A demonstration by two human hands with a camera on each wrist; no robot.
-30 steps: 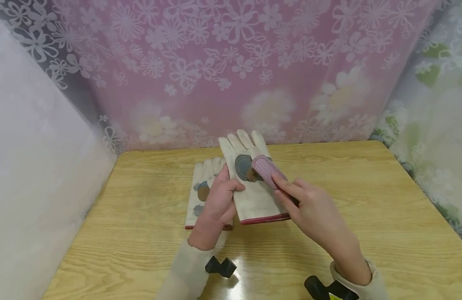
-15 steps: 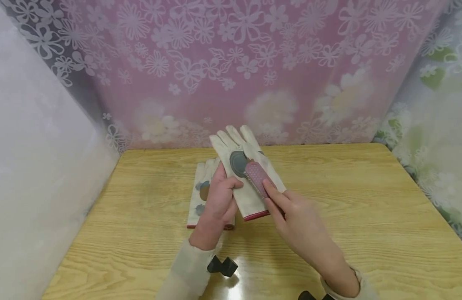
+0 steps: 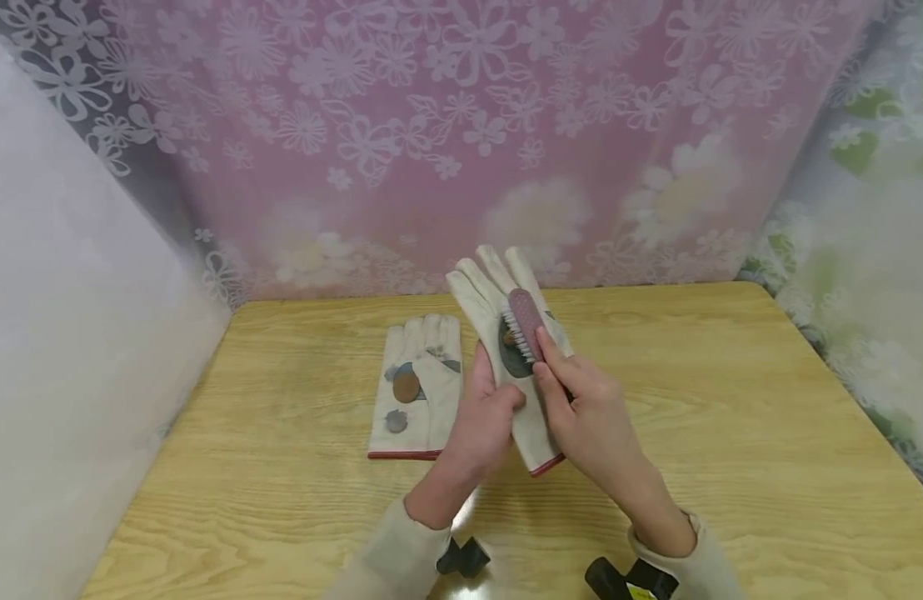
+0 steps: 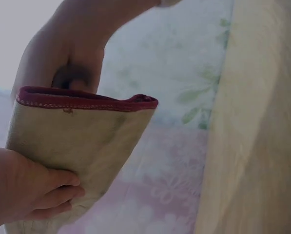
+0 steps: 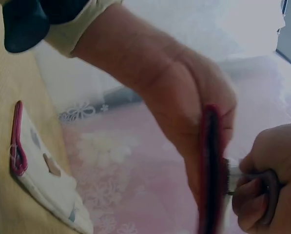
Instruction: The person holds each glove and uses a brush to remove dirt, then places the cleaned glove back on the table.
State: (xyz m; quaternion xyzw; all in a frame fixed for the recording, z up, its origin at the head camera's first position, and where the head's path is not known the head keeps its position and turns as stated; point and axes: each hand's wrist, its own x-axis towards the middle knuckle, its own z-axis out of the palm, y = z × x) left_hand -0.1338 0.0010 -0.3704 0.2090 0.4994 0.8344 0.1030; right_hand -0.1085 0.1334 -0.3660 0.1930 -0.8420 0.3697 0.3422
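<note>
In the head view my left hand [image 3: 486, 421] grips a cream cloth work glove [image 3: 486, 308] with a red-edged cuff, tilted above the table, its fingers pointing away. My right hand [image 3: 600, 408] holds a brush [image 3: 525, 310] with a pink dotted back and white bristles. Those bristles meet the blue-grey patch on the glove's palm, where a brown mark shows. In the left wrist view the cuff of the held glove [image 4: 77, 141] faces the camera. A second patched glove [image 3: 442, 404] lies flat on the table, left of my hands.
The wood-grain table [image 3: 731, 400] has a far edge close to the pink flowered curtain [image 3: 461, 167]. A white sheet [image 3: 87, 317] hangs at the left, a flowered curtain [image 3: 874, 250] at the right. Both wrists carry black camera mounts [image 3: 630, 579].
The held glove and both hands first shifted slightly left, then right, uncovering more of the glove on the table. The brush has turned more upright, and its bristles now show from the side.
</note>
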